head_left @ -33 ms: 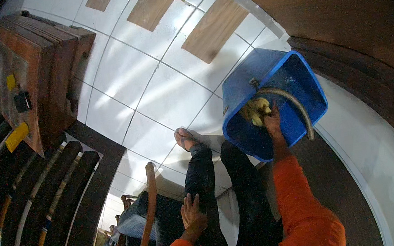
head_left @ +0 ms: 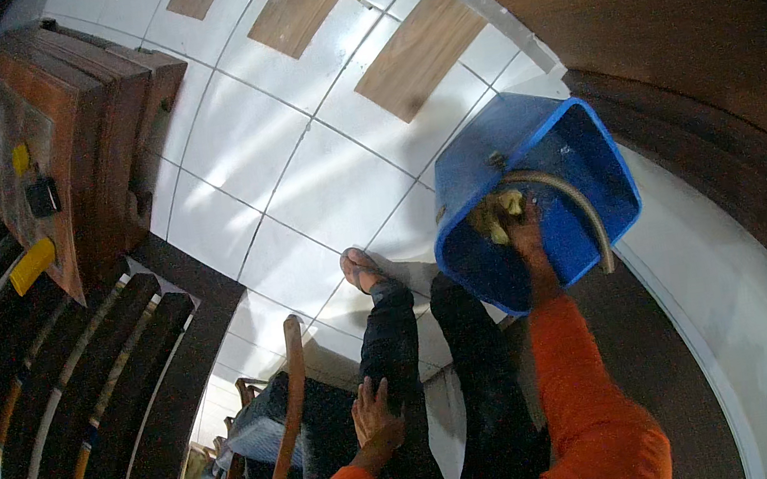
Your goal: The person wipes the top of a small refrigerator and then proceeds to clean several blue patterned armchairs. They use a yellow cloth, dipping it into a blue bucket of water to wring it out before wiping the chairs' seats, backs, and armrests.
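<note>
A blue plastic bucket (head_left: 465,154) stands to the front right, tilted in the view with its mouth toward me. Across its mouth lies a curved grey-brown handle (head_left: 587,211). My right hand (head_left: 528,234) reaches inside, its fingers closed on a crumpled yellowish cloth (head_left: 492,216) against the inner wall. The cloth and the shade in the bucket partly hide the fingertips. On my left leg, below the knee, rests my left hand (head_left: 376,419), flat with its fingers apart and holding nothing.
Wooden-armed dark chairs (head_left: 301,418) stand at my left. Farther left are a dark slatted rack (head_left: 118,375) and a wooden cabinet (head_left: 87,154) with yellow and black items on top. Wood-look planks (head_left: 420,48) lie on white tiles; a brown panel (head_left: 664,4) rises at right.
My right hand and the cloth have shifted slightly within the bucket, and the cloth is bunched a little differently. The bucket has moved a touch to the right. My left hand stays put.
</note>
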The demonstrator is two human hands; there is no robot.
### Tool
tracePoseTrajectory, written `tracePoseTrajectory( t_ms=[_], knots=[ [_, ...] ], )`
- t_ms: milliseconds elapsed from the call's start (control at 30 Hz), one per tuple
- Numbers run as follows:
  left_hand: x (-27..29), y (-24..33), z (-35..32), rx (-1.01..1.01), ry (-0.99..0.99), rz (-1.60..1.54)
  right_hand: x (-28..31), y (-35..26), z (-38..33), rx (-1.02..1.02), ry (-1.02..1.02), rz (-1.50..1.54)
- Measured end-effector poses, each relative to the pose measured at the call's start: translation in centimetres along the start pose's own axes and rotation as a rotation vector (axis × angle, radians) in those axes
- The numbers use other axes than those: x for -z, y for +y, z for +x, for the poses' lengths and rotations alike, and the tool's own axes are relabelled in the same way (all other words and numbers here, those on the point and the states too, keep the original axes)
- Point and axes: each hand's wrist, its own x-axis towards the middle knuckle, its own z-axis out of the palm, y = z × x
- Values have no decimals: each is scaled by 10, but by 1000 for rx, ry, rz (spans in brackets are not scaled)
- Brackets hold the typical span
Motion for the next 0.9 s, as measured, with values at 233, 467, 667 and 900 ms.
tracePoseTrajectory(
  t_ms=[233, 467, 667, 900],
  knots=[
    [-12, -5, -6, -38, 60, 22, -99, 15, 63, 80, -415, -542],
    [-17, -6, 3, -8, -3, 95, 41, -97, 35, -513, -773, -442],
    [-13, 9, -4, 17, 93, 23, 17, -4, 7, 81, -186, -227],
    [-15, -6, -1, -40, 109, -35, -83, 38, 33, 7, -488, -481]
  ],
)
